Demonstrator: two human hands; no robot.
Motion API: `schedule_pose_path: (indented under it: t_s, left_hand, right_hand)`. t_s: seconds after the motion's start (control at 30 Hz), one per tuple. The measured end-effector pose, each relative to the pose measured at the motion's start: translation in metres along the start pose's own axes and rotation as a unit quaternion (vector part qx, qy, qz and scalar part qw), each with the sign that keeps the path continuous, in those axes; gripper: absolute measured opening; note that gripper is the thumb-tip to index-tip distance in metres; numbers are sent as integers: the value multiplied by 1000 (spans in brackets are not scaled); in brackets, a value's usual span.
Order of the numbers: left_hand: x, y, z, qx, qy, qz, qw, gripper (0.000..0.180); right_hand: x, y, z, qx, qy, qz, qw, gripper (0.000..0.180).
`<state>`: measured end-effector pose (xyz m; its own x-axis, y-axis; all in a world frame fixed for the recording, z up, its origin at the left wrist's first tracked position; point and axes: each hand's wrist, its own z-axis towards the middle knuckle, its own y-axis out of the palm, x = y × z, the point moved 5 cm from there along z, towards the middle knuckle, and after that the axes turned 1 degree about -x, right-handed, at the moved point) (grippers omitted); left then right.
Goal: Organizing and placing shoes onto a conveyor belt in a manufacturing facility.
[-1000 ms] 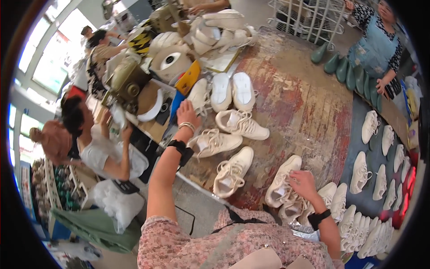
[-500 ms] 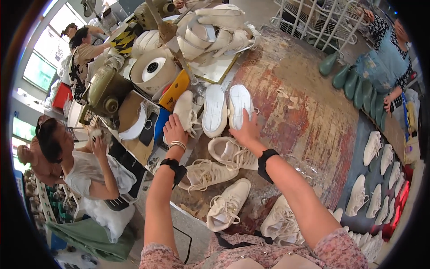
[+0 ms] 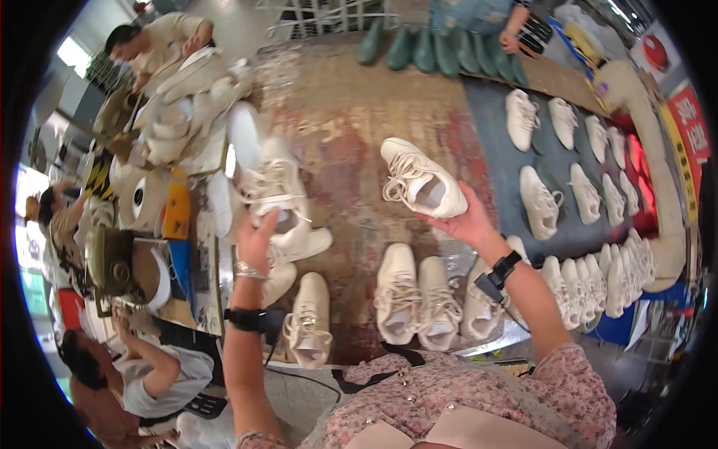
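Half a second ago both hands reached flat toward the far sneakers; now each has lifted one clear of the tabletop (image 3: 351, 150), so two shoes are picked up and held side by side, likely a pair being matched.

Nearest, a row of cream sneakers (image 3: 407, 295) lies along the near edge. Above it, the left hand (image 3: 256, 238), forearm rising straight from below, has its fingers clenched round the heel of the left sneaker (image 3: 277, 191). The right hand (image 3: 470, 222), arm angled in from the right, cups the right sneaker (image 3: 422, 179) from beneath. Farther off stand green boots (image 3: 419, 49).
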<state>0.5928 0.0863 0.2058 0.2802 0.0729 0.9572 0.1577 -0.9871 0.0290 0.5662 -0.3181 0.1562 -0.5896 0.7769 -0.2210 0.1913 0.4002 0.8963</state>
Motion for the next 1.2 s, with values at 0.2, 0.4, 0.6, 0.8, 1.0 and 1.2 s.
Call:
schedule_pose_path:
  t_s: [0.2, 0.4, 0.6, 0.8, 1.0, 1.2]
  left_hand:
    - [-96, 202, -8, -78, -134, -100, 983, 29]
    - [-170, 273, -13, -136, 2, 396, 908, 66]
    - [-120, 229, 26, 32, 203, 468, 859, 73]
    - [-75, 145, 139, 24, -31, 539, 842, 69]
    - [-121, 159, 134, 50, -8, 612, 789, 53]
    - [-49, 184, 17, -9, 104, 509, 854, 48]
  right_hand:
    - [-20, -54, -62, 25, -120, 126, 984, 55]
    - [-10, -126, -69, 248, -71, -45, 965, 59]
    - [-37, -213, -86, 237, 16, -168, 957, 57]
    - [-71, -182, -88, 402, -17, -507, 762, 38]
    - [-93, -151, -83, 279, -280, -770, 500, 31]
    - [-43, -91, -75, 303, -235, -803, 457, 39]
